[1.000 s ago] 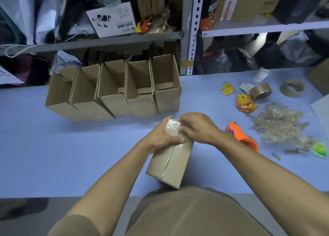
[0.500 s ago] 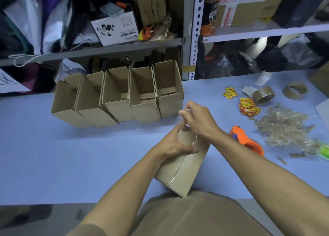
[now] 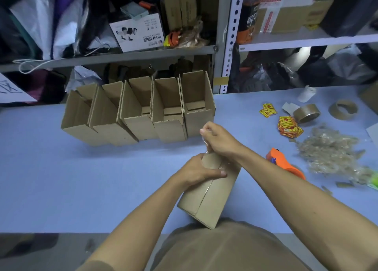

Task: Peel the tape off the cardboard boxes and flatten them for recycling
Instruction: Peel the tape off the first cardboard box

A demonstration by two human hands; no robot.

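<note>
A small brown cardboard box (image 3: 212,197) lies tilted on the blue table, its near end at the table's front edge. My left hand (image 3: 199,171) grips the box's far end, thumb across the top seam. Just beyond it, my right hand (image 3: 219,140) pinches a strip of clear tape (image 3: 207,148) lifted up and away from the box's far end. The strip's lower end still meets the box's far edge. Several opened boxes (image 3: 141,115) stand in a row behind.
An orange tape dispenser (image 3: 284,164) lies right of the box. Further right are a heap of peeled clear tape (image 3: 331,152), red-yellow stickers (image 3: 288,125), a brown tape roll (image 3: 306,113) and an empty cardboard core (image 3: 343,109). Cluttered metal shelves (image 3: 223,45) rise behind the table.
My right hand has moved up and away from the box, drawing the clear tape off its far end. My left hand keeps holding the box, which has shifted slightly.
</note>
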